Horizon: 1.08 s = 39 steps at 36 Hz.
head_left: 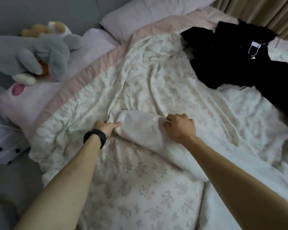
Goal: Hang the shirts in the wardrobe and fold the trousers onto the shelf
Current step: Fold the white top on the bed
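Firstly, labels: one white tag (255, 45) with a thin looped cord lay on top of the black clothing (231, 67). Any print on it was too small to read.

The black clothing was heaped on the far right of the bed, on the duvet (140, 80) and near the curtain (264, 10). It was crumpled, not folded, and so dark that separate pieces could not be told apart. One long black length trailed from the heap toward the right edge of the view.

A white garment (5, 145) with dark round buttons lay at the left edge, off the side of the duvet. It was possibly a shirt, though only part of it showed.

The left hand (106, 127), with a black band (95, 138) at the wrist, pinched a raised fold of the duvet, thumb extended along the cloth. The right hand (179, 127) had its fingers curled into the same fold, just to the right. Neither hand touched the clothing, which lay well apart from both.

The duvet was pale with a faint floral print and heavily creased. A grey plush toy (32, 52) lay at the upper left, and pale pillows (140, 15) at the head of the bed.
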Tool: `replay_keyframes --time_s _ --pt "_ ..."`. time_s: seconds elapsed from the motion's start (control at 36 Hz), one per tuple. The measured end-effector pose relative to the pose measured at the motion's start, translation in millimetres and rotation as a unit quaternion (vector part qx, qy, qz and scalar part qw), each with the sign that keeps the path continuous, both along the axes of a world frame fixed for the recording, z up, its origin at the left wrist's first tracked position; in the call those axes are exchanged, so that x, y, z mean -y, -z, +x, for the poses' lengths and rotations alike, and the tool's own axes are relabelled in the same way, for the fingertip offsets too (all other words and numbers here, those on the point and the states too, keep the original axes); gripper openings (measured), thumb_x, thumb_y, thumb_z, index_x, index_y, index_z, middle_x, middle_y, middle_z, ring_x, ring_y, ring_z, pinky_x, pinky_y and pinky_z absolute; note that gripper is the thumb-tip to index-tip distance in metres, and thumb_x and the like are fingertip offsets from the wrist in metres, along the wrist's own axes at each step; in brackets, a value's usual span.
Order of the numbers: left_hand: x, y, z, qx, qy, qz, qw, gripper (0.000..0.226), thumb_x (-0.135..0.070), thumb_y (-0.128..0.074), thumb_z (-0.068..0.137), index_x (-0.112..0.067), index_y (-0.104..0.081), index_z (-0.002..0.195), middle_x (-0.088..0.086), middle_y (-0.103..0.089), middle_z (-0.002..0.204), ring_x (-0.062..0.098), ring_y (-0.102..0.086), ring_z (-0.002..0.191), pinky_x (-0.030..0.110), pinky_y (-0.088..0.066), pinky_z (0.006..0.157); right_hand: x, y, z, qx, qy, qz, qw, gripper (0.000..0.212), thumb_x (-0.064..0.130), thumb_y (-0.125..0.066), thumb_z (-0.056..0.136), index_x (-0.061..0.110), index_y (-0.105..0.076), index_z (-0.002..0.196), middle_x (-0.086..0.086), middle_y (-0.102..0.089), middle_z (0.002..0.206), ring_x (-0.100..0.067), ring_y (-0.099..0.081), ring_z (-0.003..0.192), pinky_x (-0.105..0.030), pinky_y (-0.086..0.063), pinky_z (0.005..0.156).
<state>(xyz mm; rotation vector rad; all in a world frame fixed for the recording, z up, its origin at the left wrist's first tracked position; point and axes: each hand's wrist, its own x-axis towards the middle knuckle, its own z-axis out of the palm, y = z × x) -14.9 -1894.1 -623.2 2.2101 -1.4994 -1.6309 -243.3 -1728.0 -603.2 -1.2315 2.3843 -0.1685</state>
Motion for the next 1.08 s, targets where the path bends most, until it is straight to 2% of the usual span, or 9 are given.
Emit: replay_keyframes --time_s 0.17,0.31,0.42,0.53,0.67,0.81,0.92,1.03,1.08 --pt "-5 -25 -10 0.103 0.075 -0.213 0.969 0.019 -0.033 -0.066 0.094 -0.024 -0.068 0.111 0.003 -0.070 0.111 0.027 -0.062 0.095 0.035 -0.052 0.085 -33 -14 -1 0.051 0.107 -0.091 0.989 0.030 0.037 -0.048 0.101 0.028 -0.063 0.126 -0.002 -0.059 0.131 -0.027 -0.045 0.124 -0.041 -0.041 0.100" --pt "-38 -63 -28 0.063 0.056 -0.358 0.930 0.013 -0.026 -0.066 0.095 -0.016 -0.071 0.101 0.007 -0.074 0.097 0.029 -0.067 0.096 0.027 -0.045 0.078 -78 -41 4 0.174 0.180 -0.195 0.948 0.031 0.047 -0.056 0.098 0.027 -0.065 0.120 0.007 -0.063 0.122 -0.015 -0.051 0.121 -0.029 -0.042 0.097" --pt "-121 -114 -74 -0.147 0.109 -0.369 0.911 0.008 -0.023 -0.074 0.090 -0.018 -0.073 0.095 -0.009 -0.072 0.081 -0.003 -0.066 0.074 0.011 -0.049 0.067 -124 -81 2 0.357 0.297 -0.236 0.854 0.043 0.066 -0.055 0.092 0.030 -0.064 0.114 0.014 -0.069 0.111 -0.002 -0.065 0.102 -0.022 -0.050 0.088" --pt "-243 -129 -123 -0.266 0.311 -0.239 0.880 0.008 -0.032 -0.079 0.084 -0.026 -0.077 0.088 -0.012 -0.074 0.083 -0.001 -0.069 0.081 0.024 -0.056 0.079 -201 -112 -17 0.519 0.404 -0.274 0.702 0.065 0.073 -0.058 0.079 0.023 -0.066 0.120 0.001 -0.076 0.107 -0.019 -0.074 0.096 -0.040 -0.059 0.085" --pt "-388 -134 -162 -0.290 0.470 -0.214 0.806 0.014 -0.037 -0.078 0.083 -0.034 -0.077 0.097 -0.010 -0.075 0.091 0.007 -0.067 0.087 0.032 -0.054 0.085 -342 -125 -25 0.404 0.528 -0.300 0.684 0.010 0.009 -0.067 0.092 0.000 -0.071 0.092 -0.010 -0.074 0.075 -0.029 -0.070 0.073 -0.036 -0.055 0.067" --pt "-484 -111 -184 -0.266 0.619 -0.277 0.685 0.029 -0.042 -0.061 0.088 -0.031 -0.069 0.114 -0.008 -0.069 0.114 0.015 -0.059 0.109 0.032 -0.043 0.096 -488 -109 -29 0.312 0.638 -0.267 0.651 0.010 0.005 -0.063 0.093 0.008 -0.071 0.092 -0.004 -0.074 0.071 -0.017 -0.069 0.061 -0.035 -0.055 0.069" --pt "-523 -62 -188 -0.149 0.667 -0.351 0.639 0.044 -0.038 -0.064 0.081 -0.025 -0.067 0.123 0.005 -0.059 0.135 0.025 -0.056 0.124 0.042 -0.047 0.102 -596 -60 -18 0.238 0.712 -0.189 0.633 0.022 0.026 -0.072 0.084 0.008 -0.072 0.098 -0.015 -0.074 0.089 -0.027 -0.067 0.075 -0.038 -0.054 0.070" --pt "-527 -32 -179 0.061 0.725 -0.332 0.600 0.064 -0.041 -0.047 0.098 -0.034 -0.023 0.157 0.002 0.001 0.168 0.024 0.005 0.154 0.052 0.001 0.123 -654 -27 -3 0.122 0.725 -0.060 0.675 0.040 0.019 -0.066 0.087 0.009 -0.058 0.126 -0.020 -0.066 0.116 -0.042 -0.059 0.116 -0.044 -0.044 0.094" --pt "-520 -23 -171 0.129 0.700 -0.345 0.612 0.069 -0.041 -0.046 0.097 -0.037 -0.015 0.158 0.000 0.012 0.167 0.027 0.014 0.153 0.055 0.007 0.121 -660 -24 2 0.063 0.717 -0.048 0.692 0.056 0.013 -0.065 0.086 0.005 -0.048 0.138 -0.026 -0.053 0.137 -0.045 -0.046 0.129 -0.049 -0.037 0.106"
